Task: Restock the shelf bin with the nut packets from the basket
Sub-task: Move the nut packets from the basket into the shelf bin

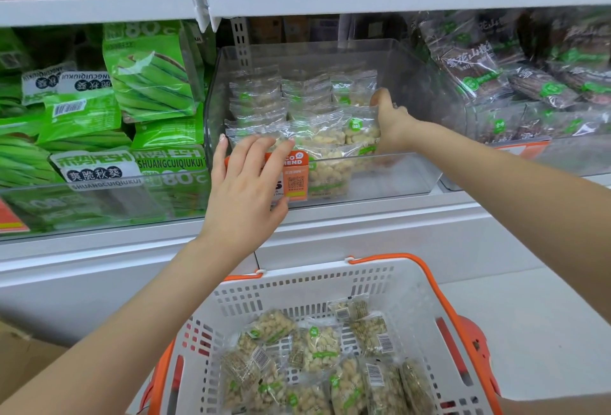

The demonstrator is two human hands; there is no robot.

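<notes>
A clear plastic shelf bin (410, 170) on the middle shelf holds rows of small clear nut packets (317, 130) with green labels. My right hand (388, 117) reaches into the bin and grips the right end of a row of packets. My left hand (246, 183) is in front of the bin with straight fingers, its fingertips at the front rim by the left packets. Below stands a white basket (406, 285) with orange handles; several nut packets (322, 348) lie loose in it.
An orange price tag (296, 176) hangs on the bin's front. Green okra snack bags (152, 74) fill the bin to the left. Dark packets (489, 67) fill the bin to the right. A white shelf ledge (363, 216) runs beneath.
</notes>
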